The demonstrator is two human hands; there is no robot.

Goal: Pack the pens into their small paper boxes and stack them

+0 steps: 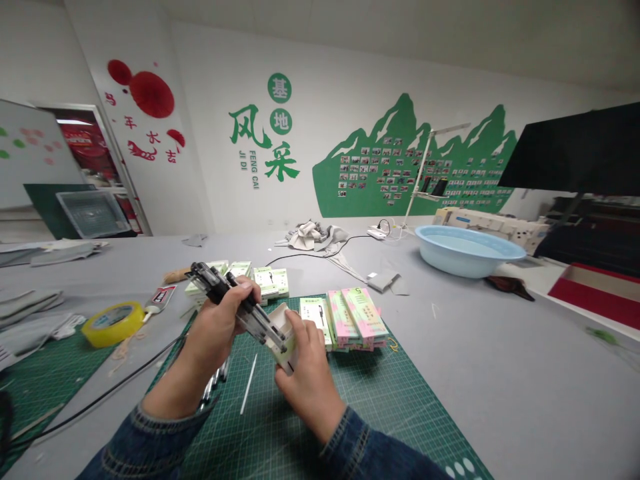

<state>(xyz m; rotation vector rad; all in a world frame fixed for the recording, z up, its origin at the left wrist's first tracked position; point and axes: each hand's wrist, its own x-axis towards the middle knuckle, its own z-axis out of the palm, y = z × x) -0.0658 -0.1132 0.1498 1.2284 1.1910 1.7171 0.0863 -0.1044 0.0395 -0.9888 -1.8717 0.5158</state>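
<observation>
Your left hand (223, 312) is closed around black pens (254, 319) slanting toward four o'clock, and your right hand (308, 357) grips an open box (283, 359) at their lower ends, probably so its mouth faces them.

The mat (360, 400) is dark green, ruled with a pale grid, on a grey surface (475, 353). Above it, the held pens (254, 320) are black and clear; the open box (279, 315) is pale green outside, cream within. At the mat's far right corner, the cartons (364, 313) are pink and pale green; beyond its far edge, the packs (270, 280) are white and light green. Toward the surface's left edge, the tape (93, 333) is yellow; toward its far right corner, the basin (465, 255) is light blue.
</observation>
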